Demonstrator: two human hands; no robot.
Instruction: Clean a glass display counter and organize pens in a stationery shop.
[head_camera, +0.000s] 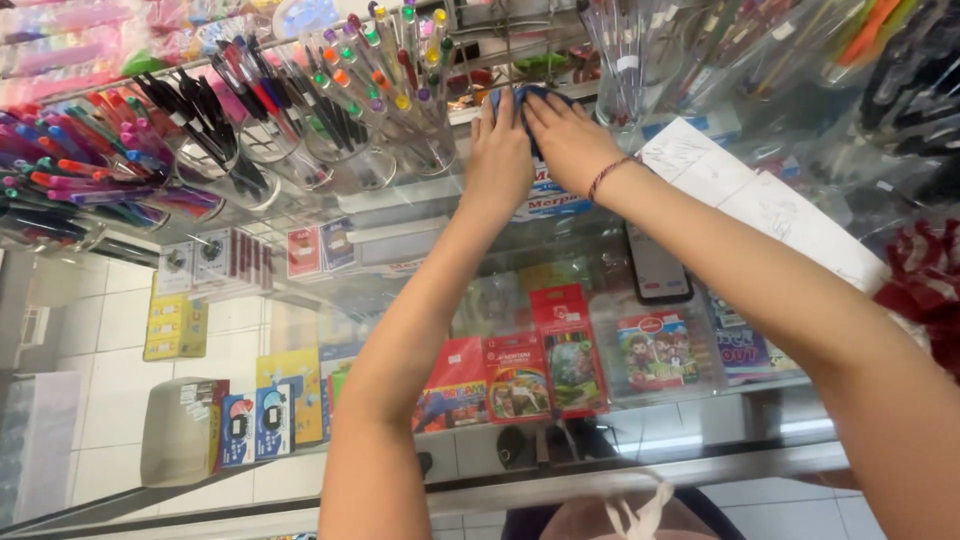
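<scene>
Both hands are stretched out to the far side of the glass counter top (420, 215), side by side and touching at the thumbs. Left hand (498, 150) and right hand (566, 135) lie palm-down on a blue cloth (522, 96), fingers spread flat, not curled around it. Cloth is mostly hidden under the fingers; only a small blue patch shows between and just past the fingertips. Pressed on it rather than gripped, as far as I can tell.

Right wrist carries a red braided bracelet (610, 172).

Tight spot. Clear cups full of coloured pens (395, 90) stand just left of the left hand, nearly touching it. More pen cups (200, 140) run further left along the counter. A clear holder (625, 70) sits just right of the right hand. White paper sheets (760, 200) lie under and beside the right forearm, and a dark phone (657, 265) lies on the glass just left of that forearm.

Open glass is mainly the strip between the two forearms, back toward the near metal edge (620, 478). Boxed crayons and coloured pencils (560, 350) show on the shelf below the glass.
</scene>
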